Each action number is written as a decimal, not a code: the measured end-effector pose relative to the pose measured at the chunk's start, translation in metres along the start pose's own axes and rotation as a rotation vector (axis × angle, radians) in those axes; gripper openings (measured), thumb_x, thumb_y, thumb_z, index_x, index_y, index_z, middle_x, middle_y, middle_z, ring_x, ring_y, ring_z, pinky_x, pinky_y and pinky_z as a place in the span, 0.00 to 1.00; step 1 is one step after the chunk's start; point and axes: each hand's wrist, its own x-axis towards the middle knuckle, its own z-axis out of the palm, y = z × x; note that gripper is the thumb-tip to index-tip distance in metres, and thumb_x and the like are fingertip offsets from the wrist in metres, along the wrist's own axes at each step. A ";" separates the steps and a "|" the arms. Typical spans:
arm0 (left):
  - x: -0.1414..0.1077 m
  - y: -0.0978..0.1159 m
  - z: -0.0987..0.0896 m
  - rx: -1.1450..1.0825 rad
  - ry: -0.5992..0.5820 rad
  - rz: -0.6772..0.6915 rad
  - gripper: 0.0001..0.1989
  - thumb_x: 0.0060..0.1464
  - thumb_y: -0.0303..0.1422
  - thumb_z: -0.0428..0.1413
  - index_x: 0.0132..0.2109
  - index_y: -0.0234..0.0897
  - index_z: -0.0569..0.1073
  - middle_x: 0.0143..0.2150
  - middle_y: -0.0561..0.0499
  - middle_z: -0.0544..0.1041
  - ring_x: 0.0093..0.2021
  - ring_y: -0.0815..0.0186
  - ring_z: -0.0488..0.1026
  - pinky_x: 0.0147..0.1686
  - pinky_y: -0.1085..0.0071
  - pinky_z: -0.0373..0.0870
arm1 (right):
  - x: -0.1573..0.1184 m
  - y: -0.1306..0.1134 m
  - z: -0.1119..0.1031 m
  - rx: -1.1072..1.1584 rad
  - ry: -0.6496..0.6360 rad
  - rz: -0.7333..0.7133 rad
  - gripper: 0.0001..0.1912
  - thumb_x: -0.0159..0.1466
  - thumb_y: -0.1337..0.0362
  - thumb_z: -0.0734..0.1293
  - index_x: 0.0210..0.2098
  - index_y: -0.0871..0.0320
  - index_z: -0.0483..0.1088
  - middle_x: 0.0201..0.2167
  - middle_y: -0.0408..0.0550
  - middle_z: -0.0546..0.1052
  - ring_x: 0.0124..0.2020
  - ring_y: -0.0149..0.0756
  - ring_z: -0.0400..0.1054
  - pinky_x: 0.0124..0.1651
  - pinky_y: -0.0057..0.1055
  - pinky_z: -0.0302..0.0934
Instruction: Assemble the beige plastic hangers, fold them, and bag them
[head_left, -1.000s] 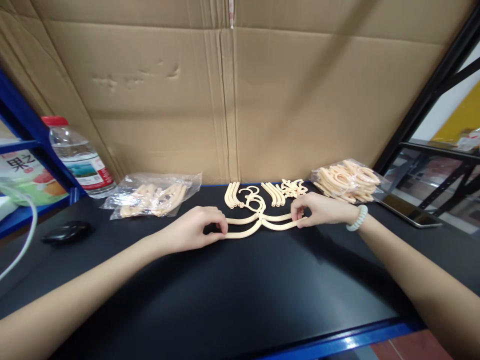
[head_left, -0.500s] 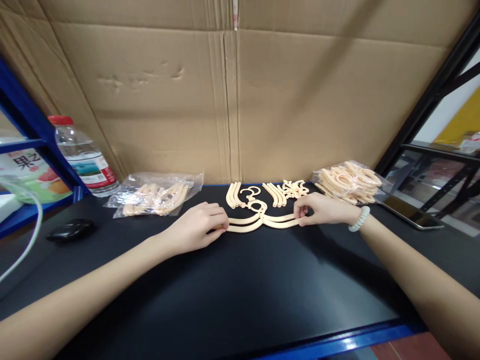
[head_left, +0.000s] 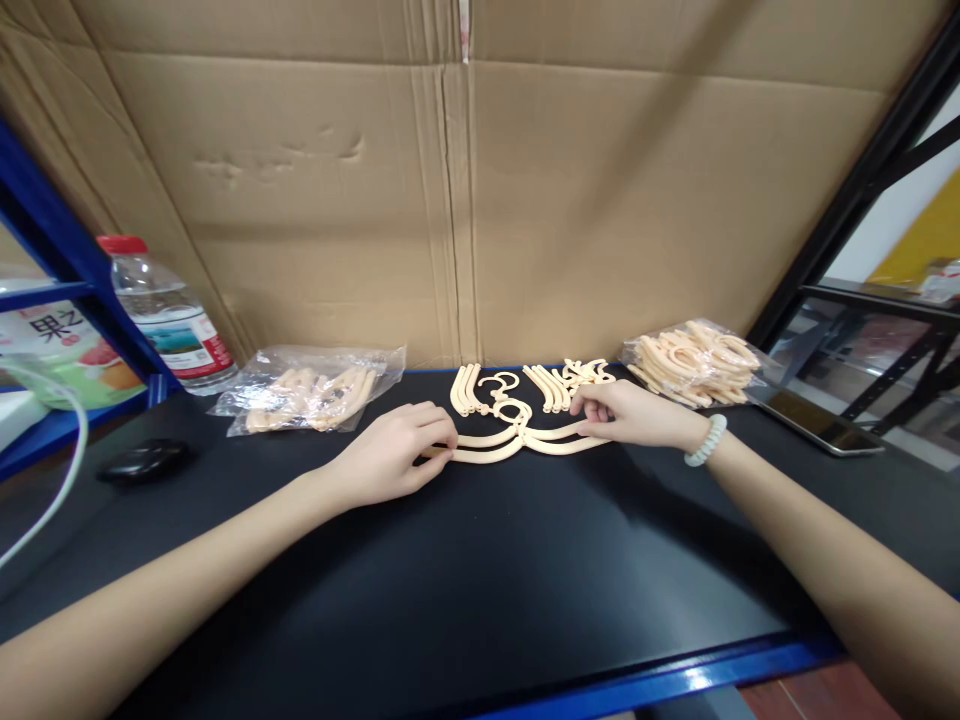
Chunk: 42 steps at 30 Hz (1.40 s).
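Two pairs of curved beige pieces [head_left: 487,455] meet at the middle of the black table [head_left: 480,580], below a beige ring piece [head_left: 513,411]. My left hand [head_left: 401,450] has its fingers closed on the left ends of the curved pieces. Above the right curved pieces [head_left: 559,446] is my right hand [head_left: 622,412], its fingers bent and touching them near their right ends. Behind lie a beige hook piece [head_left: 501,383], short curved bars [head_left: 466,388], more bars [head_left: 548,388] and a small heap of beige pieces [head_left: 587,373].
Clear bags of beige parts lie at the left [head_left: 307,390] and right [head_left: 690,362]. A water bottle [head_left: 176,320], a black mouse [head_left: 143,461] and a white cable [head_left: 71,480] are on the left. A phone [head_left: 821,420] lies right. Cardboard [head_left: 322,200] stands behind.
My right hand has moved a little to the left along the right curved pieces, and its fingers have shifted. My left hand has stayed nearly still.
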 end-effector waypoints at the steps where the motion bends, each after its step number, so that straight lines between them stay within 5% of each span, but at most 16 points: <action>1: 0.001 -0.001 0.000 0.013 0.007 -0.007 0.09 0.58 0.27 0.47 0.37 0.37 0.72 0.36 0.48 0.74 0.37 0.62 0.68 0.39 0.67 0.64 | 0.001 -0.001 0.002 -0.005 0.018 -0.017 0.08 0.61 0.62 0.64 0.37 0.60 0.68 0.24 0.43 0.71 0.24 0.30 0.63 0.29 0.27 0.58; 11: 0.036 -0.017 -0.006 0.068 -0.017 -0.113 0.10 0.58 0.30 0.50 0.43 0.38 0.75 0.43 0.46 0.76 0.45 0.59 0.70 0.46 0.65 0.64 | 0.005 -0.010 0.009 -0.075 0.209 -0.094 0.06 0.62 0.67 0.63 0.37 0.60 0.71 0.23 0.43 0.71 0.25 0.31 0.64 0.31 0.28 0.56; 18: 0.080 -0.029 0.011 0.049 -0.096 -0.106 0.08 0.47 0.30 0.62 0.37 0.38 0.75 0.38 0.48 0.78 0.44 0.55 0.71 0.41 0.66 0.62 | 0.005 -0.005 0.007 -0.089 0.285 -0.106 0.06 0.63 0.66 0.63 0.34 0.59 0.72 0.23 0.42 0.72 0.24 0.30 0.63 0.31 0.27 0.54; 25: 0.096 -0.034 0.012 -0.033 -0.136 -0.070 0.05 0.47 0.27 0.62 0.34 0.37 0.74 0.33 0.52 0.79 0.37 0.62 0.74 0.35 0.72 0.62 | 0.006 -0.009 0.007 -0.082 0.275 -0.136 0.05 0.62 0.69 0.63 0.33 0.60 0.71 0.23 0.43 0.72 0.25 0.30 0.63 0.31 0.26 0.54; 35: 0.113 -0.036 -0.007 -0.104 0.033 -0.109 0.05 0.47 0.23 0.59 0.34 0.35 0.73 0.28 0.54 0.76 0.30 0.67 0.74 0.31 0.75 0.65 | 0.009 -0.008 0.016 -0.060 0.267 -0.176 0.04 0.60 0.70 0.64 0.32 0.60 0.72 0.22 0.41 0.72 0.24 0.28 0.62 0.30 0.25 0.53; 42: 0.114 -0.050 0.022 -0.055 0.255 -0.280 0.07 0.58 0.33 0.58 0.37 0.32 0.72 0.33 0.52 0.75 0.32 0.67 0.73 0.35 0.67 0.72 | 0.007 -0.010 0.009 -0.053 0.307 -0.171 0.05 0.61 0.69 0.64 0.31 0.60 0.71 0.23 0.42 0.72 0.24 0.28 0.62 0.31 0.26 0.54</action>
